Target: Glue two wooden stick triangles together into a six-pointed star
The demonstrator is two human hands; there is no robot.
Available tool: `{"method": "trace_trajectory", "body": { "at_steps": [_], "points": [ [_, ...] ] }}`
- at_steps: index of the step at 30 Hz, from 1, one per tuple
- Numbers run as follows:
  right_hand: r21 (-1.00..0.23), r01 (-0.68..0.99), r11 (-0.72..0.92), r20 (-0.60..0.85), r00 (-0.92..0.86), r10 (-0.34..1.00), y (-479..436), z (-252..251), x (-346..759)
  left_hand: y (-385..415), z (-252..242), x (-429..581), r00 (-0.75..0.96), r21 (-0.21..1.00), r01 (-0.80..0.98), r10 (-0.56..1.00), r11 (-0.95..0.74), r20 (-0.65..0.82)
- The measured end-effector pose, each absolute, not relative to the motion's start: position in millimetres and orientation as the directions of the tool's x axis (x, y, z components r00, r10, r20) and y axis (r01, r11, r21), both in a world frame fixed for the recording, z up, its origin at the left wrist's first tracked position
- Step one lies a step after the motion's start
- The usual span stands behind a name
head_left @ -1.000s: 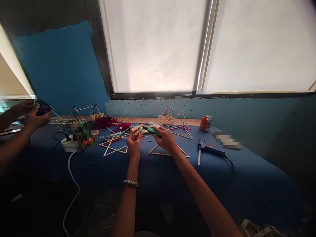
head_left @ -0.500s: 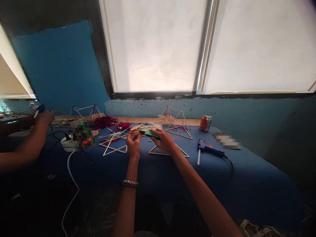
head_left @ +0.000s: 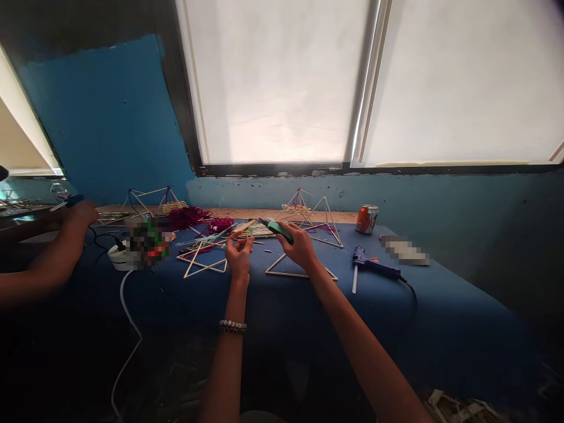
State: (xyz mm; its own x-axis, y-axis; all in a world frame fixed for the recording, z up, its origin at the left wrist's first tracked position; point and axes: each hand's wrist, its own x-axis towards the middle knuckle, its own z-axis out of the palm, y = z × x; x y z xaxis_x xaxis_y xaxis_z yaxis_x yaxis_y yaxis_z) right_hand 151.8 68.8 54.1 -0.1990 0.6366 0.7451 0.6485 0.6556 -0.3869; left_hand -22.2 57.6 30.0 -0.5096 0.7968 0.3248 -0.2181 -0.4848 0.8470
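Note:
My right hand (head_left: 297, 244) is closed around a green utility knife (head_left: 281, 231), its blade end pointing up and left. Just left of it, my left hand (head_left: 238, 257) pinches a short pale stick (head_left: 250, 233) between thumb and fingers; the small piece is hard to make out. The blade is apart from that stick. Behind my hands lies a bundle of thin sticks (head_left: 263, 229). A triangle of sticks (head_left: 286, 274) lies flat below the knife, and a star-shaped stick frame (head_left: 205, 265) is left of my left hand.
A blue glue gun (head_left: 374, 265) with a cord and an orange can (head_left: 366, 219) stand right on the blue table (head_left: 418, 317). Dark red yarn (head_left: 189, 218), stick pyramids (head_left: 324, 226) and a white power strip (head_left: 118, 257) are around. Another person's arm (head_left: 57, 258) works at left.
My right hand with the knife has moved right and slightly up, away from my left hand, and the blade now tilts upward. The other person's hand at left has shifted slightly lower.

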Motion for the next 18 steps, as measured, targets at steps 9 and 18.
{"method": "trace_trajectory", "body": {
  "at_steps": [9, 18],
  "points": [
    [-0.267, 0.642, 0.719, 0.690, -0.393, 0.608, 64.5, 51.2, 146.2, 58.1, 30.2, -21.7, -0.505, 0.836, -0.213, 0.789, -0.506, 0.349],
    [-0.325, 0.713, 0.621, 0.695, -0.264, 0.668, 66.6, 52.2, 145.9, 58.3, 29.2, -19.9, -0.490, 0.838, -0.195, 0.791, -0.509, 0.366]
  ]
}}
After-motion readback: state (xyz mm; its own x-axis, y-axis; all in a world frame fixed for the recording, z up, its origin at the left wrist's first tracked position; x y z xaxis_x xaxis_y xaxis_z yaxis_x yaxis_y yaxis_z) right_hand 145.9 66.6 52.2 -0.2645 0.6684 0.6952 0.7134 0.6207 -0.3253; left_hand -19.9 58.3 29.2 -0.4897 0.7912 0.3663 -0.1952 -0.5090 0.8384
